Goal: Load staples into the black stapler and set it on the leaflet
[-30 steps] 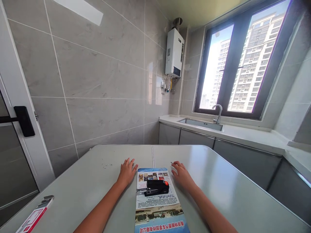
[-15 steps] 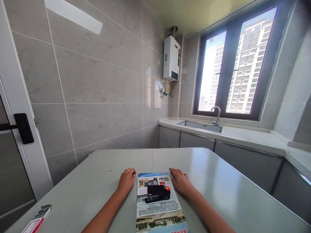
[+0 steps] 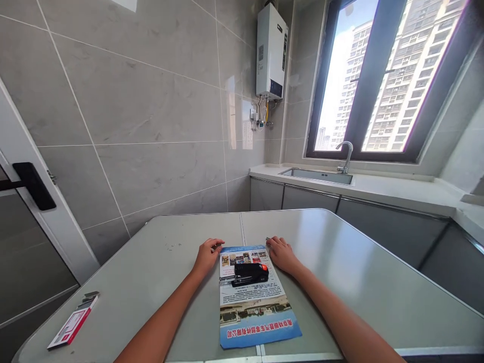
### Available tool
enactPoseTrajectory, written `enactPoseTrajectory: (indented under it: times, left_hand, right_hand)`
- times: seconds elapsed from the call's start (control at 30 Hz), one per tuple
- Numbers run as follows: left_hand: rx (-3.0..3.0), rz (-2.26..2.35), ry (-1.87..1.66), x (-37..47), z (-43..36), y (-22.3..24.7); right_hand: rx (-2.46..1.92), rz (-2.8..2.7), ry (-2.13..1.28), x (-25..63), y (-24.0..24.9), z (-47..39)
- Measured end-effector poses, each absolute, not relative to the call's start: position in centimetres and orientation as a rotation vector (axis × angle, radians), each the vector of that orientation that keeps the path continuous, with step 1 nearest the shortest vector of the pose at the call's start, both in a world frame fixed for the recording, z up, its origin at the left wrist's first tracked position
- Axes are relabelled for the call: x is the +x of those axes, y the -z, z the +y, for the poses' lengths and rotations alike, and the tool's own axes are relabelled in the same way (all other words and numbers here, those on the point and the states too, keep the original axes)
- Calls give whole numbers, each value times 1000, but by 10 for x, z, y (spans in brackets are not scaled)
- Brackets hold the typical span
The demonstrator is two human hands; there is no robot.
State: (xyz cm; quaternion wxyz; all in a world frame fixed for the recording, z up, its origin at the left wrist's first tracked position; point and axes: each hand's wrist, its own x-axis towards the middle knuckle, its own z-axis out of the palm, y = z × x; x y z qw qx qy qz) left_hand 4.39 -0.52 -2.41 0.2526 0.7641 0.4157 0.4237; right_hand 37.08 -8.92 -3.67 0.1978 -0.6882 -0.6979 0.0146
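A printed leaflet point(image 3: 260, 330) with a blue border, small photos and text lies flat on the table, upside down to me. On it rests a black stapler point(image 3: 249, 274) with an orange-red spot, its metal end pointing left. My left hand point(image 3: 207, 257) is on the table by the leaflet's far left corner, fingers loosely bent and slightly apart; whether they touch the paper I cannot tell. Beside the far right corner, my right hand point(image 3: 283, 253) lies palm down with its fingers stretched out. Neither hand is on the stapler.
The pale table point(image 3: 151, 282) has a seam down its middle. At its left lie a red and white box point(image 3: 73, 322) and dark grey strips point(image 3: 87, 298). Behind are a counter with a sink point(image 3: 317, 175), a tap point(image 3: 346, 156) and a water heater point(image 3: 270, 53). A door handle point(image 3: 35, 186) is at left.
My view has tilted down, so the whole leaflet and the table's near edge now show. The left hand's fingers have stretched out toward the leaflet's corner. The stapler stays on the leaflet.
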Motion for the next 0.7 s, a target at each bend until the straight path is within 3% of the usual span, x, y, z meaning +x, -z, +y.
enactPoseTrajectory:
  times: [0.23, 0.37, 0.53, 0.7]
  left_hand:
    - [2172, 1065, -1089, 51, -16, 16]
    - [2285, 999, -1065, 51, -21, 9]
    - [2400, 988, -1074, 52, -28, 2]
    - [2379, 963, -1085, 54, -35, -4]
  right_hand:
    - [-1914, -1907, -140, 374, 37, -88]
    - [-1510, -1803, -89, 366, 17, -100]
    - [-975, -2049, -334, 337, -6, -129]
    - [-982, -2290, -413, 316, 3, -142]
